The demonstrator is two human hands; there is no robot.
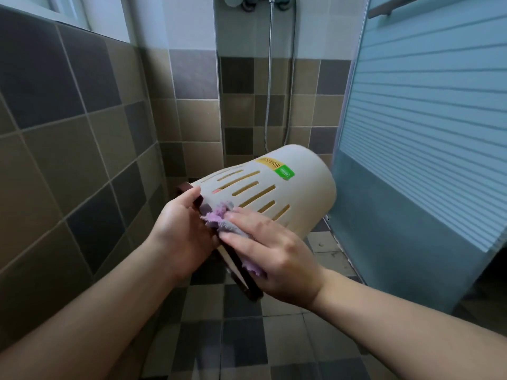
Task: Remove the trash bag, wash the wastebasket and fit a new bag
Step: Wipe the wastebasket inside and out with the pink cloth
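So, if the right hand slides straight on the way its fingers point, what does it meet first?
Probably the left hand, which grips the dark brown rim of the beige slotted plastic wastebasket. The right hand presses a purple-grey cloth toward it; depth is unclear.

Wastebasket (274,187) mouth behind both hands, label (277,167) print illegible, shower fitting (258,2) cropped

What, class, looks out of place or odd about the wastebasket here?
A yellow-and-green sticker remains on the cream wastebasket, held sideways in the air while being wiped. Nothing looks spilled or broken.
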